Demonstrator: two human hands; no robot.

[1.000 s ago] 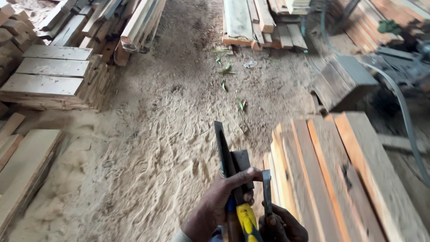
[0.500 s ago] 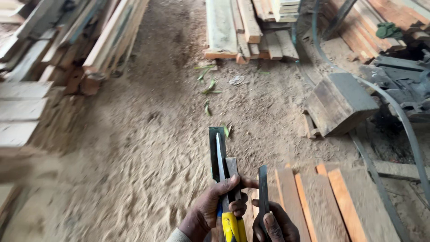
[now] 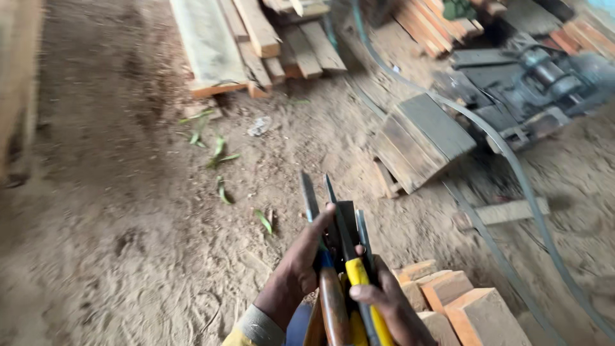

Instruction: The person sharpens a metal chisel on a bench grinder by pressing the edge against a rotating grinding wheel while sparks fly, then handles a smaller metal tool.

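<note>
Between both hands [image 3: 301, 272], bundled chisels [image 3: 343, 256]

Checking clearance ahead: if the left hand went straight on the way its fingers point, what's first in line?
The left hand points up and slightly right along the chisel blades. Past their tips there is only bare sawdust floor, then perhaps the dark wooden block. Depth is unclear.

Bundle of chisels [image 3: 339, 256] upright in both hands (brown and yellow handles, dark blades fanned upward)
</note>
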